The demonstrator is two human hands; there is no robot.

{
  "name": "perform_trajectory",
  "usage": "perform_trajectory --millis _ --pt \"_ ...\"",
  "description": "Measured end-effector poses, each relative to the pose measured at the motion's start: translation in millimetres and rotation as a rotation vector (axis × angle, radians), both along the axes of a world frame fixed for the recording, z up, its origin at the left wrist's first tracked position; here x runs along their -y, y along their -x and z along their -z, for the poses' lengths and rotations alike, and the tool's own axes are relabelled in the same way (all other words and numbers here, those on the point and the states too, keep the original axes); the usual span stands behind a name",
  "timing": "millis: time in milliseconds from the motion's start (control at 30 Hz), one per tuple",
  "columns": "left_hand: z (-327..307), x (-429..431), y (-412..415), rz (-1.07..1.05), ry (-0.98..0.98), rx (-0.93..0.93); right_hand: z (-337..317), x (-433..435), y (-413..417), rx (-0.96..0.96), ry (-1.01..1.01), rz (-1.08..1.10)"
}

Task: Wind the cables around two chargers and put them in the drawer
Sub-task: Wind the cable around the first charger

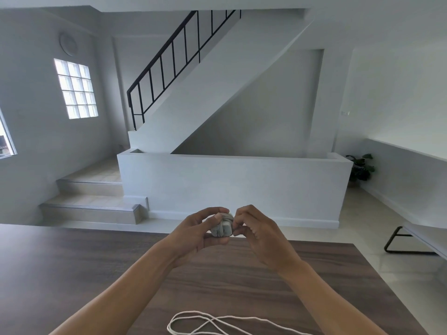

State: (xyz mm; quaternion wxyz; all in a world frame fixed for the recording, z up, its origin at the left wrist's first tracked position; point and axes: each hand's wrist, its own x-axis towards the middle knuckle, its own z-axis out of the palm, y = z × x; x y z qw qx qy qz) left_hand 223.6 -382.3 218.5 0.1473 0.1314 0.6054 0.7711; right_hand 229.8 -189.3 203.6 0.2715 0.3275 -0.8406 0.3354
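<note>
Dark wooden table [72, 274] lay below; left hand [193, 234] gripped a cable-wound charger [221, 227], right hand [256, 234] pinched its wrap at three o'clock; loose white cable [212, 322] at six o'clock.

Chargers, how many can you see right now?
1: the charger, cable wound around it, held above the table between the left hand and right hand. The second may be out of frame; only a loose cable shows.

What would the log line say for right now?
left hand: holds wound charger | right hand: pinches cable end | loose cable: on table
</note>
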Motion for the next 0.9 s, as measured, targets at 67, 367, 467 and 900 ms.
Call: perform_trajectory --millis 67,367,467,900 --pt "-4 1 1 0.012 0.088 -0.023 -3 -1 0 -0.043 -0.067 0.004" --pt "-11 1 2 0.035 0.273 -0.064 -13 -2 -4 0.001 -0.238 0.029" --pt "-11 2 2 0.031 0.317 -0.094 -15 0 -4 0.054 -0.228 0.033" --pt "11 10 1 -0.080 0.014 -0.028 7 1 7 0.653 0.370 -0.076"
